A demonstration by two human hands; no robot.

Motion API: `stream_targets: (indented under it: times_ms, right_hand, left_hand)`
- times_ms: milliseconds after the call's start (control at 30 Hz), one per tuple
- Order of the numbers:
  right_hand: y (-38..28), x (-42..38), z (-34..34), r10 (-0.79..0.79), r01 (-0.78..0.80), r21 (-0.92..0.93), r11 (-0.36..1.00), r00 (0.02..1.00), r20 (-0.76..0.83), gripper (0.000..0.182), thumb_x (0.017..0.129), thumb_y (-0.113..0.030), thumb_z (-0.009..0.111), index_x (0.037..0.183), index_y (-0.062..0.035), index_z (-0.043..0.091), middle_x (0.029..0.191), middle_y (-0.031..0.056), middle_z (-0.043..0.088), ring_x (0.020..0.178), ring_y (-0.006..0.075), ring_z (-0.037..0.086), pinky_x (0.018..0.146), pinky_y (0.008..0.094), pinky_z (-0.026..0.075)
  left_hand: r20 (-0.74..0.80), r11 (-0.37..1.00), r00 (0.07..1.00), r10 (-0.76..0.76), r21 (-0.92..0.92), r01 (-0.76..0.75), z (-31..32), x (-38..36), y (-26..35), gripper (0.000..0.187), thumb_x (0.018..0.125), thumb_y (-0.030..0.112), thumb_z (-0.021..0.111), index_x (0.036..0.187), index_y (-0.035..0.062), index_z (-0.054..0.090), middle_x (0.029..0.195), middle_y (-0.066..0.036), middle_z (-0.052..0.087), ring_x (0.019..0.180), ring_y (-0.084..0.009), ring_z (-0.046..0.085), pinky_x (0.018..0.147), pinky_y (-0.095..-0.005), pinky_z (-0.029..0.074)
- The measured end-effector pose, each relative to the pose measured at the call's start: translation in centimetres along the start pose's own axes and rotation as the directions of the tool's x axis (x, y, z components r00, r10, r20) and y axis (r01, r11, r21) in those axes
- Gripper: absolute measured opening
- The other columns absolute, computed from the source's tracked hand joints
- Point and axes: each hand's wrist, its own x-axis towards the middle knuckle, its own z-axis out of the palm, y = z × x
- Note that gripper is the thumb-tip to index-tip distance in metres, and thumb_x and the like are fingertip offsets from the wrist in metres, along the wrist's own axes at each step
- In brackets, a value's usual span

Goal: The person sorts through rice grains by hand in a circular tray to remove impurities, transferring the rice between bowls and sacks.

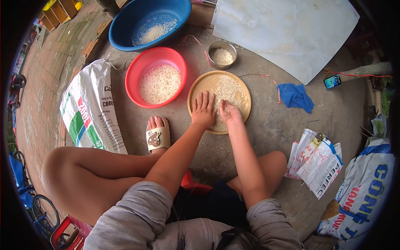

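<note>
A round woven tray (pixel 248 109) with rice grains (pixel 228 88) spread over it rests on the concrete floor in front of me. Flat over the tray's left part lies my left hand (pixel 203 110), palm down, its fingers stretched out. Just beside it, my right hand (pixel 231 112) is turned palm up over the tray with its fingers curled together around some rice. How many grains it holds is too small to tell. Behind the tray stand a red basin (pixel 132 85) with rice in it and a small metal bowl (pixel 233 61) also holding rice.
A large blue basin (pixel 121 31) with some rice stands at the back left. Around are a white sack (pixel 93 110), a pale board (pixel 287 29), a blue cloth (pixel 295 97), a phone (pixel 332 82), printed bags (pixel 314 162) and a bigger sack (pixel 362 196). My sandalled foot (pixel 157 136) is near the tray.
</note>
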Motion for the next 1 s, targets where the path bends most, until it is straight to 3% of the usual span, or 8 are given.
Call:
stream_targets:
  times_ms: [167, 533, 600, 700, 767, 867, 900, 1000]
  right_hand:
    - [-0.5, -0.4, 1.0, -0.041, 0.047, -0.057, 0.997, 0.995, 0.089, 0.026, 0.092, -0.001, 0.037, 0.114, 0.0140, 0.039, 0.108, 0.0201, 0.045, 0.102, 0.0286, 0.051, 0.092, 0.0351, 0.048]
    - [-3.0, -0.6, 9.0, -0.099, 0.104, -0.111, 0.988, 0.994, 0.047, 0.024, 0.091, -0.001, 0.038, 0.108, 0.0160, 0.040, 0.101, 0.0213, 0.046, 0.091, 0.0282, 0.053, 0.082, 0.0356, 0.055]
    - [-3.3, -2.3, 13.2, -0.217, 0.245, -0.129, 0.961, 0.955, 0.201, 0.024, 0.092, -0.001, 0.036, 0.107, 0.0179, 0.039, 0.099, 0.0214, 0.046, 0.091, 0.0288, 0.053, 0.084, 0.0351, 0.054]
    - [-4.5, -3.8, 17.5, -0.218, 0.332, -0.263, 0.906, 0.898, 0.382, 0.035, 0.093, -0.012, 0.039, 0.118, 0.0119, 0.035, 0.115, 0.0233, 0.042, 0.104, 0.0346, 0.049, 0.092, 0.0444, 0.046]
    - [-3.8, -8.1, 19.8, -0.151, 0.361, -0.667, 0.652, 0.924, 0.352, 0.053, 0.093, -0.027, 0.043, 0.135, -0.0016, 0.023, 0.136, 0.0213, 0.027, 0.121, 0.0394, 0.036, 0.099, 0.0522, 0.034]
    - [-5.0, -4.4, 17.0, -0.057, 0.218, -0.685, 0.695, 0.967, 0.250, 0.066, 0.091, -0.035, 0.044, 0.141, -0.0137, 0.009, 0.145, 0.0160, 0.013, 0.129, 0.0401, 0.023, 0.101, 0.0551, 0.026]
    - [-4.0, -5.2, 15.8, -0.263, 0.330, -0.722, 0.608, 0.942, 0.209, 0.067, 0.091, -0.032, 0.045, 0.142, -0.0119, 0.005, 0.145, 0.0177, 0.015, 0.130, 0.0360, 0.024, 0.102, 0.0517, 0.027]
    - [-2.6, -7.1, 8.0, -0.335, 0.525, -0.760, 0.384, 0.846, 0.415, 0.061, 0.091, -0.027, 0.046, 0.140, -0.0080, 0.015, 0.142, 0.0195, 0.023, 0.130, 0.0293, 0.027, 0.102, 0.0412, 0.030]
  left_hand:
    - [0.044, 1.000, 0.999, -0.015, 0.001, 0.015, -0.1, 0.1, 0.0, 0.063, 0.089, 0.041, 0.037, 0.143, 0.0199, 0.011, 0.149, -0.008, 0.006, 0.137, -0.0278, 0.003, 0.109, -0.0456, 0.005]
    - [0.093, 0.999, 0.995, -0.035, -0.034, 0.038, -0.4, 0.0, 0.0, 0.063, 0.089, 0.040, 0.038, 0.143, 0.0205, 0.010, 0.149, -0.008, 0.006, 0.137, -0.0282, 0.002, 0.109, -0.0473, 0.003]
    - [0.091, 0.998, 0.995, -0.043, -0.036, 0.047, -0.3, -0.1, -0.1, 0.063, 0.090, 0.040, 0.037, 0.143, 0.0205, 0.010, 0.149, -0.008, 0.005, 0.137, -0.0280, 0.003, 0.109, -0.0472, 0.003]
    - [0.093, 0.999, 0.995, -0.032, -0.034, 0.036, -0.3, -0.1, -0.1, 0.063, 0.090, 0.040, 0.037, 0.143, 0.0207, 0.009, 0.149, -0.008, 0.005, 0.137, -0.0280, 0.002, 0.109, -0.0470, 0.003]
    - [0.089, 0.999, 0.996, -0.033, -0.020, 0.035, -0.4, -0.1, 0.0, 0.062, 0.090, 0.040, 0.036, 0.143, 0.0205, 0.009, 0.149, -0.008, 0.005, 0.137, -0.0280, 0.002, 0.110, -0.0468, 0.003]
    - [0.114, 0.998, 0.992, -0.057, -0.032, 0.061, -0.7, 0.0, 0.3, 0.062, 0.090, 0.040, 0.036, 0.143, 0.0214, 0.009, 0.149, -0.008, 0.004, 0.137, -0.0280, 0.002, 0.109, -0.0468, 0.003]
    - [0.109, 0.998, 0.992, -0.056, -0.035, 0.060, -0.8, 0.0, 0.3, 0.062, 0.090, 0.040, 0.036, 0.143, 0.0214, 0.009, 0.149, -0.008, 0.004, 0.137, -0.0280, 0.002, 0.109, -0.0468, 0.003]
    - [0.123, 0.998, 0.991, -0.056, -0.027, 0.060, -0.8, -0.1, 0.4, 0.061, 0.090, 0.040, 0.036, 0.143, 0.0231, 0.010, 0.149, -0.008, 0.004, 0.137, -0.0278, 0.002, 0.109, -0.0469, 0.003]
